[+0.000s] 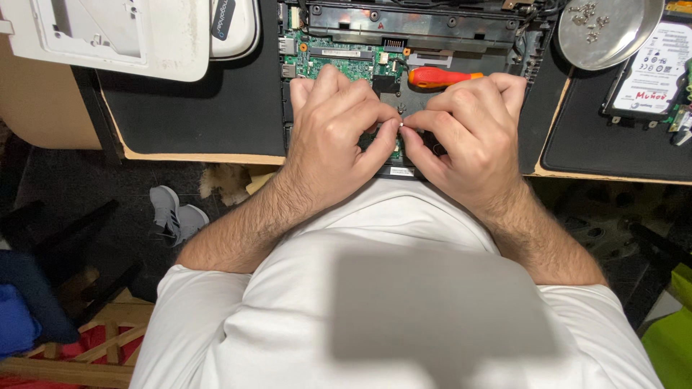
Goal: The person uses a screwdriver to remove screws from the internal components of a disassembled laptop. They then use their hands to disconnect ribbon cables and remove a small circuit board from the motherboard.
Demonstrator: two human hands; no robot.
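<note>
**A:** Starting at the far left, you've got the white plastic cover [108, 36] turned over and pushed off the black mat [209, 108]. Why there?

**B:** It keeps the cover out from under your arms while you lean over the opened laptop chassis [418, 29], which sits in the middle, right at the near edge of the desk where you can reach it.

**A:** And your left hand [335, 133]?

**B:** You've laid it over the green circuit board [324, 57], fingers curled down and thumb pressed toward the other thumb. It looks like you're pinching something tiny and pale between the thumb tips; what it is, I can't tell.

**A:** Your right hand [468, 133] mirrors it?

**B:** Yes, fingers bent, thumb and forefinger closing on that same small spot over the board. Both wrists rest near the chassis edge, likely for steadiness.

**A:** The orange-handled screwdriver [440, 77]?

**B:** Lying on the chassis just beyond your right knuckles, loose but close.

**A:** Far right?

**B:** A round metal dish [620, 43] holds loose screws [587, 14] so they don't roll off, and a bare hard drive [652, 72] lies beside it on a second mat.
</note>
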